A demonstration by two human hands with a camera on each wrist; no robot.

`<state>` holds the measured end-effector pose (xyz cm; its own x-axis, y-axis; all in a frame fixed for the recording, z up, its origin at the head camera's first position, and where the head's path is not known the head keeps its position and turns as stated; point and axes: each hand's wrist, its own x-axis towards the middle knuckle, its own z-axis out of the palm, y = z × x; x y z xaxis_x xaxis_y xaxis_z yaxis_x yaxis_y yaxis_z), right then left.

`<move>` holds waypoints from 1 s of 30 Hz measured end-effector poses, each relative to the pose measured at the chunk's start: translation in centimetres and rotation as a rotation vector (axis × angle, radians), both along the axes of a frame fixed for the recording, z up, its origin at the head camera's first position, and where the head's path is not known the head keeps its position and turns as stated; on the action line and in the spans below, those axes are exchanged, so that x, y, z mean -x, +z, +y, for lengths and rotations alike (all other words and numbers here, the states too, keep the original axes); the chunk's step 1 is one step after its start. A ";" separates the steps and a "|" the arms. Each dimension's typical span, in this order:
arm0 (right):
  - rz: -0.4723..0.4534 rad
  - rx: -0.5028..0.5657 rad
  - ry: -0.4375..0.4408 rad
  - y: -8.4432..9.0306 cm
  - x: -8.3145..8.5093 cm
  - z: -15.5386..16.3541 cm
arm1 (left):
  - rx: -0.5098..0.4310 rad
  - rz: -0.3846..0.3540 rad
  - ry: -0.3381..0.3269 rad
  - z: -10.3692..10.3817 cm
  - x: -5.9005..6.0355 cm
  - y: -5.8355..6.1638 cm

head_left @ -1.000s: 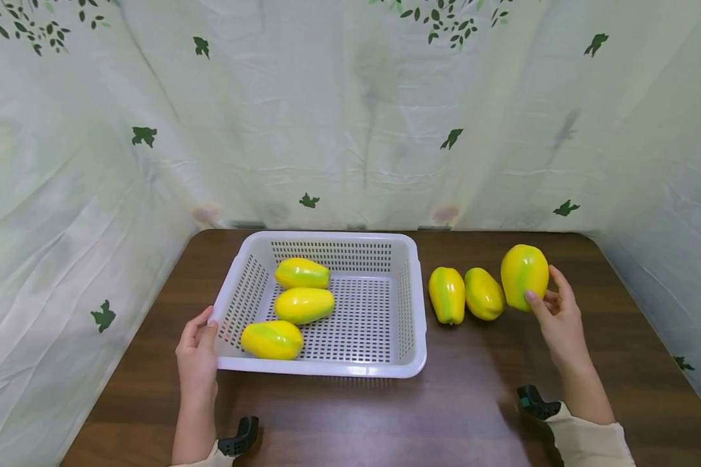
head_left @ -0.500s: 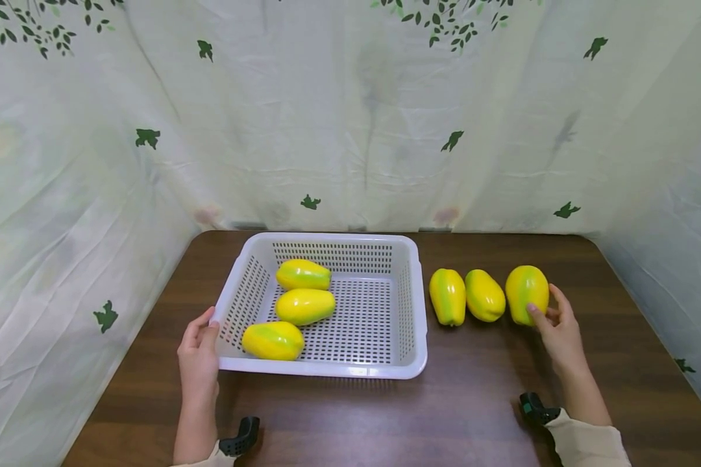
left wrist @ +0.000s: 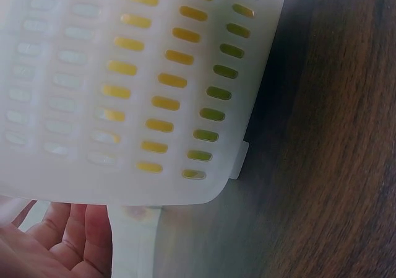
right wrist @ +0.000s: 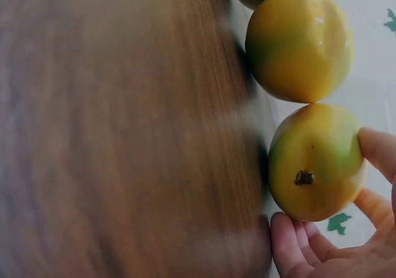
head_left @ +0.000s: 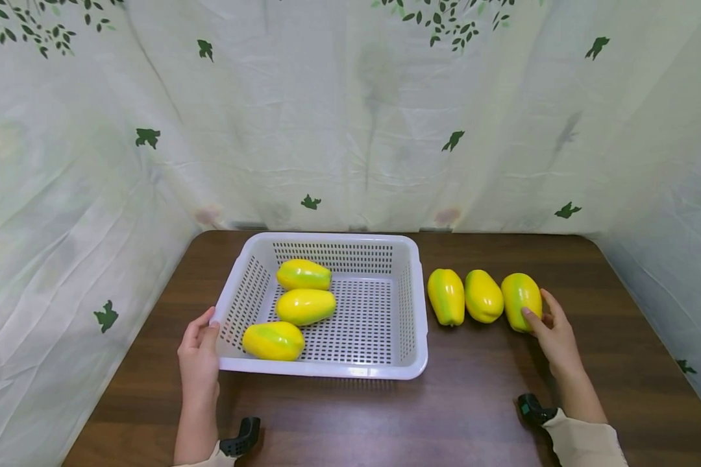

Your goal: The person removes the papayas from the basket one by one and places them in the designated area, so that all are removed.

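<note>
The dark brown wood-grain counter (head_left: 473, 408) has rounded far corners. Behind its far edge and along its left and right edges hangs a pale, wrinkled curtain (head_left: 327, 130), printed with dark green birds (head_left: 147, 137) and, high above the far edge, leafy sprigs (head_left: 435, 17).

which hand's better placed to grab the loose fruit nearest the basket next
Likely the right hand: it touches that row's end fruit, while the left hand grips the opposite side of the basket.

Booth-like spot, rm type unclear: dk wood-look tbl (head_left: 385, 421) w/ leaf-print curtains (head_left: 350, 117) on 3 sides.
</note>
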<state>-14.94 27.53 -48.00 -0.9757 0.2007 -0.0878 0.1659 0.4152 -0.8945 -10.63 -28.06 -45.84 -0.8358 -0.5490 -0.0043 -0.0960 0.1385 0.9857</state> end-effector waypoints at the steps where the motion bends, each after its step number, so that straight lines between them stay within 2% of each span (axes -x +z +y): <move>1: 0.003 -0.005 0.000 0.0 0.0 0.0 | 0.001 -0.003 0.002 0.5 -0.3 0.8; 3: 0.010 -0.018 -0.005 -0.1 0.0 -0.1 | -0.012 -0.012 0.002 1.0 -0.6 1.8; 6: 0.024 -0.024 -0.024 -0.1 0.0 -0.1 | -0.028 -0.025 0.002 1.2 -0.7 2.4; 17: 0.040 -0.020 -0.085 0.0 0.2 -0.4 | -0.031 -0.029 0.001 1.1 -0.6 2.3; 25: 0.088 -0.043 -0.113 0.0 0.3 -0.3 | -0.009 -0.003 0.005 1.1 -0.6 2.0; 30: 0.123 -0.025 -0.136 0.4 0.2 -0.5 | -0.004 -0.024 0.005 1.2 -0.7 2.2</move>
<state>-15.13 27.02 -47.57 -0.9426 0.3318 0.0371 0.1121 0.4191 -0.9010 -9.96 -26.90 -43.65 -0.8326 -0.5532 -0.0268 -0.1203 0.1335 0.9837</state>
